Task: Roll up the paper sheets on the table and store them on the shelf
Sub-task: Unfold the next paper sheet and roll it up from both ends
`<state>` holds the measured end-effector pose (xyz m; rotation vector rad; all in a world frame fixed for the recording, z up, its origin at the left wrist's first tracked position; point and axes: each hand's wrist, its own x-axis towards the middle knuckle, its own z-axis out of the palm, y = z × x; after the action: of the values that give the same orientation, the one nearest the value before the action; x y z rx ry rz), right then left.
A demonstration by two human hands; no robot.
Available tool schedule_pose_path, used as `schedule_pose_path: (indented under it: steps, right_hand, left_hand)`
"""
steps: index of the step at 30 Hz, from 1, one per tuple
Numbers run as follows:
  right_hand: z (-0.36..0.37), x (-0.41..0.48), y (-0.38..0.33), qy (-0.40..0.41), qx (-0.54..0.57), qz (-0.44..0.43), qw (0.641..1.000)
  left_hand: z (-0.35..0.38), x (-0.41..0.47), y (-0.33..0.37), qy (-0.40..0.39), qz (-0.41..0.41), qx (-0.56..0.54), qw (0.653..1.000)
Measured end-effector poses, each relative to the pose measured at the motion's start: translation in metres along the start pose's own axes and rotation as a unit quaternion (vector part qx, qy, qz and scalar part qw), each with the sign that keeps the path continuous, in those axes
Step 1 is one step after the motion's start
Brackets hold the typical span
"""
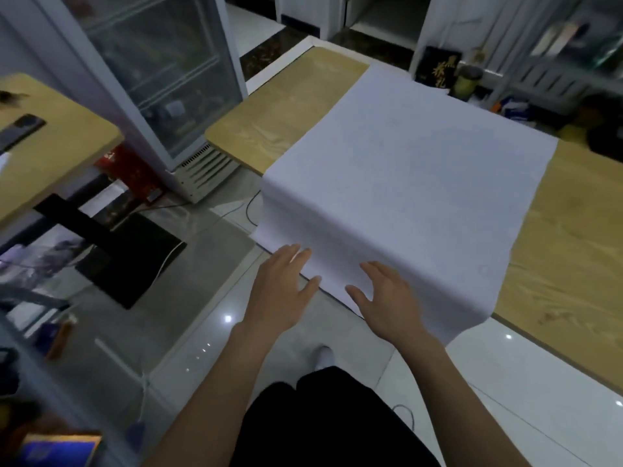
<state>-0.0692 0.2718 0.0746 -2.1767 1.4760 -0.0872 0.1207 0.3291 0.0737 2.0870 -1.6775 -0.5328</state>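
Paper sheet [404,180] lies flat across the wooden table [286,106], long axis running straight away from the person, near end drooping over the edge. Left hand [286,281] and right hand [387,298] are both at that end, fingers spread, gripping nothing. Glass-door cabinet [161,79] contents: too blurry to tell.
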Motion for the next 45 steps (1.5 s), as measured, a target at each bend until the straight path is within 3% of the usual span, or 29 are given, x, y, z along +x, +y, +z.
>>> schedule_pose_path:
  steps: [10, 21, 35, 45]
  right_hand:
    - [0.047, 0.022, 0.005, -0.006, 0.054, 0.112, 0.992]
    - [0.133, 0.035, 0.004, -0.019, 0.115, 0.23, 0.966]
    - [0.204, 0.074, 0.036, 0.022, 0.157, 0.288, 0.944]
    - [0.199, 0.083, 0.042, 0.003, 0.146, 0.28, 0.949]
  left_hand:
    - [0.037, 0.056, -0.053, -0.131, 0.092, 0.03, 0.987]
    - [0.133, 0.101, -0.127, -0.281, 0.191, 0.073, 0.937]
    - [0.217, 0.161, -0.17, -0.255, 0.27, 0.142, 0.917]
    - [0.214, 0.157, -0.173, -0.238, 0.281, 0.135, 0.92]
